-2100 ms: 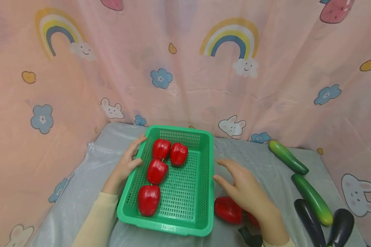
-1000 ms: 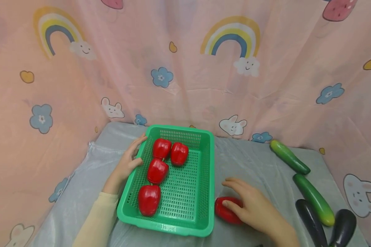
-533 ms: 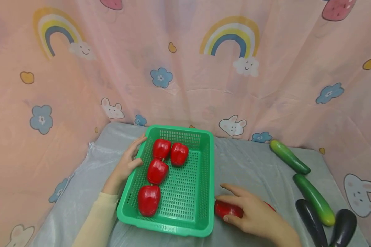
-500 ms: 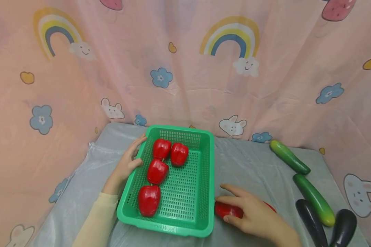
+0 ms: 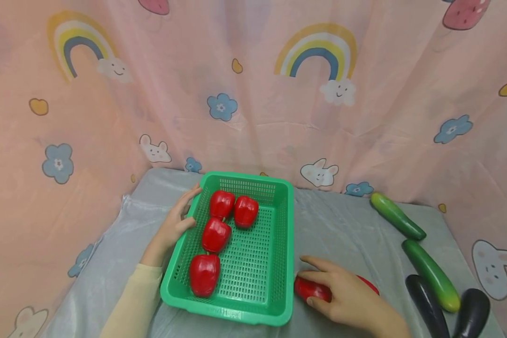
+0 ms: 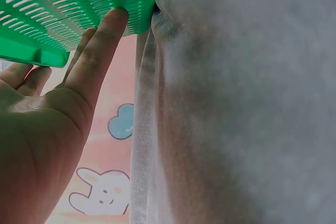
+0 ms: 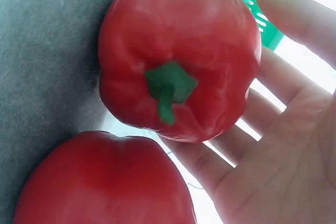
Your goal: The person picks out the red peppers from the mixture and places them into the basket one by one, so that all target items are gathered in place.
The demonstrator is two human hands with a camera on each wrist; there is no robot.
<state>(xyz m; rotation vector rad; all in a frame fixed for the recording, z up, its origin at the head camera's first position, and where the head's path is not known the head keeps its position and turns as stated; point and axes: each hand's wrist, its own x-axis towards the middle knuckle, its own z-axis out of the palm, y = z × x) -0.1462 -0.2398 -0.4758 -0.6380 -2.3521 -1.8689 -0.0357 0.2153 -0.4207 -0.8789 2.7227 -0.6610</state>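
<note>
A green slotted plastic basket [image 5: 279, 314] stands in the middle of the cloth with several red bell peppers [image 5: 205, 275] inside, mostly along its left side. My left hand [image 5: 173, 227] rests against the basket's left wall, fingers extended; in the left wrist view a fingertip touches the slotted wall. Right of the basket, my right hand [image 5: 348, 295] holds a red bell pepper [image 7: 178, 51] lying on the cloth, thumb on the near side and fingers over the far side. Another red bell pepper [image 7: 105, 187] lies beside it, largely hidden by the hand in the head view.
Two cucumbers [image 5: 431, 274] and two eggplants [image 5: 424, 305] lie on the grey cloth [image 5: 334, 220] at the right. A pink patterned curtain [image 5: 253, 141] hangs behind and along the sides.
My right hand has moved down from beside the basket's right rim to the red bell pepper, and its fingers have closed around it. The left hand and basket stay in place.
</note>
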